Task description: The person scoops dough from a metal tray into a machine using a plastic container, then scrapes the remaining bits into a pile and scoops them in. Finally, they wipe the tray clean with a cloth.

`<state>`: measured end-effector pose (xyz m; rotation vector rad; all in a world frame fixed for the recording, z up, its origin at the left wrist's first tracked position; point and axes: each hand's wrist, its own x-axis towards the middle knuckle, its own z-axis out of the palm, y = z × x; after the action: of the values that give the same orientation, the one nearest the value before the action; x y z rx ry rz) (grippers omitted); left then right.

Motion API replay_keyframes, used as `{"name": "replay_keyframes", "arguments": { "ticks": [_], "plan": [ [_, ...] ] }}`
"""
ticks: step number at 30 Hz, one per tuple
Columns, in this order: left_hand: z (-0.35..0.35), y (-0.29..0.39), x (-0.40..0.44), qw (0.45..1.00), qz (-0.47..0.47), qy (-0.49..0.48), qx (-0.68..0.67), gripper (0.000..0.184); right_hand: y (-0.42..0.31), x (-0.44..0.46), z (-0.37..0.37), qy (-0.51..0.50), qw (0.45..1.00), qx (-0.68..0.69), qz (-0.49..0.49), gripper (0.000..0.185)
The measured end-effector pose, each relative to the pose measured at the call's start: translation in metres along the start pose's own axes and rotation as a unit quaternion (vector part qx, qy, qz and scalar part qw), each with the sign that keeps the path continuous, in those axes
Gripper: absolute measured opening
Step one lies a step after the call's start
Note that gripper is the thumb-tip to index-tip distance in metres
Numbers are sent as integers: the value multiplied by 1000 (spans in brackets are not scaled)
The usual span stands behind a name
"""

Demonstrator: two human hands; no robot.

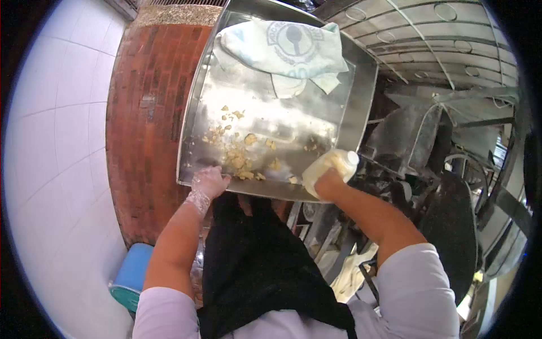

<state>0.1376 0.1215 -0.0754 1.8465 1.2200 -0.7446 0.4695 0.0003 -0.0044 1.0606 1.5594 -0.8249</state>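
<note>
A deep metal tray (293, 124) lies in front of me, with crumbled yellowish dough pieces (237, 160) scattered over its near left part. My right hand (330, 183) is closed around a pale yellow plastic jug (324, 164) with a white cap, at the tray's near right corner. At the near left corner, my left hand (210, 182), coated in something whitish, rests by the rim; its fingers are bent together, and whether they grip the rim is hard to tell. A printed whitish cloth (293, 48) is spread across the tray's far end.
Brick flooring (152, 130) runs along the left beside a white tiled wall (68, 113). A blue bucket (134, 268) stands at the lower left. Dark metal equipment (412, 135) crowds the right side, below a metal grille (435, 45).
</note>
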Motion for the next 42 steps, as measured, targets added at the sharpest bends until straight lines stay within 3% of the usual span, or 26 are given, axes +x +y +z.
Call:
{"name": "replay_keyframes", "arguments": {
  "ticks": [3, 5, 7, 10, 12, 15, 20, 24, 26, 30, 32, 35, 37, 38, 39, 41, 42],
  "plan": [
    [-6, -1, 9, 998, -10, -46, -45, 62, 14, -13, -13, 9, 999, 50, 11, 28],
    [0, -3, 28, 995, -55, -21, -80, 64, 24, -15, -16, 14, 997, 68, 23, 32],
    [5, -4, 50, 989, -95, 2, -112, 65, 32, -17, -17, 34, 995, 87, 29, 57],
    [12, 6, 74, 978, -114, -34, -171, 60, 37, -18, -25, 45, 996, 77, 26, 59],
    [22, 26, 79, 959, -91, -71, -260, 54, 40, -18, -26, 57, 993, 102, 29, 59],
    [38, 54, 72, 951, -61, -94, -289, 57, 32, -16, -39, 89, 984, 149, 33, 59],
    [61, 63, 75, 967, -34, -77, -242, 54, 23, -5, -62, 174, 958, 229, -7, 61],
    [53, 31, 85, 960, -86, -48, -263, 54, 31, -7, -50, 183, 959, 214, 10, 62],
    [60, 31, 89, 963, -102, -39, -246, 55, 28, -9, -42, 141, 971, 194, 24, 62],
    [66, 67, 88, 949, -98, -48, -297, 58, -25, 4, -44, 135, 966, 220, 21, 63],
    [83, 81, 91, 935, -75, -52, -343, 58, -52, 18, -45, 237, 927, 291, 18, 66],
    [86, 86, 86, 945, -133, -24, -298, 53, -60, 31, -48, 254, 898, 358, 28, 67],
    [73, 69, 77, 940, 3, -48, -338, 51, -54, 30, -40, 239, 893, 380, 24, 67],
    [105, 48, 99, 896, 33, -65, -437, 51, -50, 32, -32, 253, 883, 394, 18, 67],
    [95, 38, 100, 898, 36, -62, -435, 51, -47, 35, -24, 268, 874, 405, 11, 67],
    [66, 29, 92, 813, 127, -146, -549, 38, -48, 37, -8, 279, 858, 431, 19, 63],
    [37, 37, 85, 833, 39, -120, -539, 39, -48, 34, -3, 286, 834, 471, 40, 62]
  ]
}}
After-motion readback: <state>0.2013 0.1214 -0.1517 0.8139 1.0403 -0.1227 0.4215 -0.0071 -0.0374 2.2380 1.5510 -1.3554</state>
